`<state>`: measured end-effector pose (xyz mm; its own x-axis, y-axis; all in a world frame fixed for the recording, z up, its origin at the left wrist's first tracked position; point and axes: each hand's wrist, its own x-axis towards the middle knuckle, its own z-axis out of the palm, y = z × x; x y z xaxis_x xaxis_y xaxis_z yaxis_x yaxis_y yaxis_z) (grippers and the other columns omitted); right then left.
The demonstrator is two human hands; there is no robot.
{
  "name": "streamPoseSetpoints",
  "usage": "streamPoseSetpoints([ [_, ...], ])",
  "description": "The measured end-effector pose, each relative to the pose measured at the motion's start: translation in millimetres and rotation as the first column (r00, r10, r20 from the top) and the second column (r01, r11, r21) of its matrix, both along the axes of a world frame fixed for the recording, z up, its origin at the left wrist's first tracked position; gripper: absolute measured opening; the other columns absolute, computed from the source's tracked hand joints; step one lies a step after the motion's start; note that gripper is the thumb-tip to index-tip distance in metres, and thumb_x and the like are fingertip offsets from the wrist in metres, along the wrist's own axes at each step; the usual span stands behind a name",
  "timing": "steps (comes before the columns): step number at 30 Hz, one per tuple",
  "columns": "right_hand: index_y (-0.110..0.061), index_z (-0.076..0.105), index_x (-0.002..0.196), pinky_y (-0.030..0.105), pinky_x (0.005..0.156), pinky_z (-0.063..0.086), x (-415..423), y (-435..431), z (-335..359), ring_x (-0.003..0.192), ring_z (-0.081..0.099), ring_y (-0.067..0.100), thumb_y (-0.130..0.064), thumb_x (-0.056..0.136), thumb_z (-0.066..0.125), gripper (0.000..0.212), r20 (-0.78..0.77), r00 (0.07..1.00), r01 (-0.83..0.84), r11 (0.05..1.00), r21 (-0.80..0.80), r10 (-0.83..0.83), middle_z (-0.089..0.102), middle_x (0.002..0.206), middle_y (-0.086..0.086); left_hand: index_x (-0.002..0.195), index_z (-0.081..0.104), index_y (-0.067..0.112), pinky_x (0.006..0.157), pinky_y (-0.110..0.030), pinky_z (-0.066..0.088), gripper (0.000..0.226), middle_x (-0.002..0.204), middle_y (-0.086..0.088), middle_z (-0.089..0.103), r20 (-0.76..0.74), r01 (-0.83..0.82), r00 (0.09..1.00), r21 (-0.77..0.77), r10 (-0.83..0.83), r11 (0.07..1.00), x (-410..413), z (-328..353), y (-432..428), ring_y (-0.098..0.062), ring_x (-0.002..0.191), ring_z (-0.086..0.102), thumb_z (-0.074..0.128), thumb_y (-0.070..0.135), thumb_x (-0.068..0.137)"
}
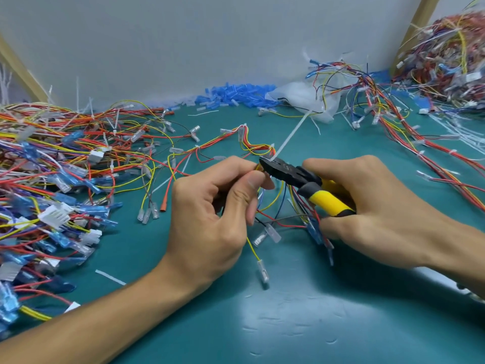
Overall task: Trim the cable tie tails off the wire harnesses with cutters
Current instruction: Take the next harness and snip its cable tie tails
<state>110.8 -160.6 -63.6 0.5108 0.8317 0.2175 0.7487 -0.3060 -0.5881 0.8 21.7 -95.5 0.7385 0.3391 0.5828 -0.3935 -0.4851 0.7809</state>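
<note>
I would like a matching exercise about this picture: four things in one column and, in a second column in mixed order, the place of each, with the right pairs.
Things
1. cutters
2. long white tie tail
3. blue sleeves heap
4. wire harness

Places
A. pinched by the left hand
B. by the back wall
C. gripped by the right hand
D. rising from the tip of the cutters

Pairs: 1-C, 2-D, 3-B, 4-A
</note>
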Motion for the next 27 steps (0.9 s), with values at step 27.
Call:
streamPoseSetpoints([
  [27,-0.016,0.053,0.081,0.064,0.073,0.052,37,0,-8,0.072,0.054,0.039,-0.053,0.072,0.07,0.042,-0.212,0.93,0.336,0.929,0.156,-0.301,0.057,0.072,0.01,0.096,0.078,0.011,0.073,-0.041,0.042,0.012,0.089,-0.002,0.064,-0.227,0.406,0.912,0.612,-0.342,0.678,-5,1,-6,-0.022,0.08,0.05,0.07,0.02,0.097],
])
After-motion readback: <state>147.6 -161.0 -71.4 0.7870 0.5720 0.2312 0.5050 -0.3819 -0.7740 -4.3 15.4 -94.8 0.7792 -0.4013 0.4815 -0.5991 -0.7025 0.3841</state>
